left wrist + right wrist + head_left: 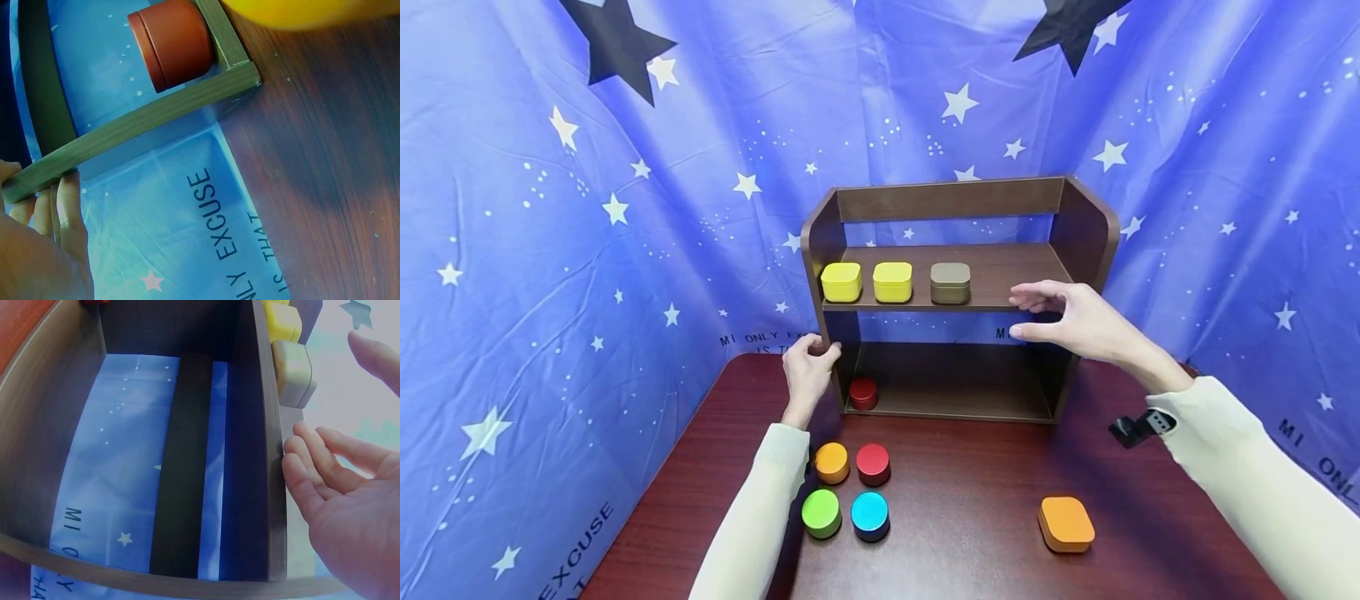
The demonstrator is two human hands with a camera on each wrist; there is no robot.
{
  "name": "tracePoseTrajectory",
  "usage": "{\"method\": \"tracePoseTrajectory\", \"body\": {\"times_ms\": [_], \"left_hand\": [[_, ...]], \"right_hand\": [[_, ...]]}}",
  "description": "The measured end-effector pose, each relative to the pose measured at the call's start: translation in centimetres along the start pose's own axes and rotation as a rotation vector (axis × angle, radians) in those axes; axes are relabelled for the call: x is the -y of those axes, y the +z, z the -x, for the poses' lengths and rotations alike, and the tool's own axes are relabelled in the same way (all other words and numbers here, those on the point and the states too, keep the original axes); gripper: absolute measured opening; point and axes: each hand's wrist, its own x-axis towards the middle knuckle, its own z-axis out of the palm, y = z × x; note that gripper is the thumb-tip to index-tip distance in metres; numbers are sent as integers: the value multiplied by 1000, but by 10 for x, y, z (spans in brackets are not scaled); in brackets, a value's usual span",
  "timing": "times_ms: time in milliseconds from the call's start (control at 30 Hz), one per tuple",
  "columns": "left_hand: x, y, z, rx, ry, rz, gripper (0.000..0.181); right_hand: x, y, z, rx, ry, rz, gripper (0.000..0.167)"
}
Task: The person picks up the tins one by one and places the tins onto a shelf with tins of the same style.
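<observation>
The left hand [807,377] pinches the left side panel of a brown two-level shelf [955,379]; in the left wrist view its fingers [70,203] lie against that panel [144,127]. The right hand [1082,323], fingers apart and holding nothing, is at the right part of the upper board's front edge. On the upper board stand two yellow boxes [841,282] [892,282] and an olive box [951,283]. The right wrist view shows the right hand [356,494] beside the board, near the olive box [294,374]. A red tin [862,394] stands at the lower left.
On the table [955,500], in front of the shelf's left part, stand an orange tin [832,463], a red tin [873,464], a green tin [822,513] and a blue tin [870,516]. An orange box [1066,524] lies at the right. A starry blue curtain [685,208] hangs behind.
</observation>
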Motion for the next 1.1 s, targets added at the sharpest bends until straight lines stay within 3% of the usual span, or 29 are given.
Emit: {"method": "tracePoseTrajectory", "body": {"times_ms": [667, 1100], "left_hand": [[-2, 0, 2, -1, -19, -4, 19], [1, 1, 0, 3, -19, 6, 18]], "right_hand": [[-36, 18, 63, 3, -22, -75, 54], [-58, 29, 104, -10, -18, -51, 55]]}}
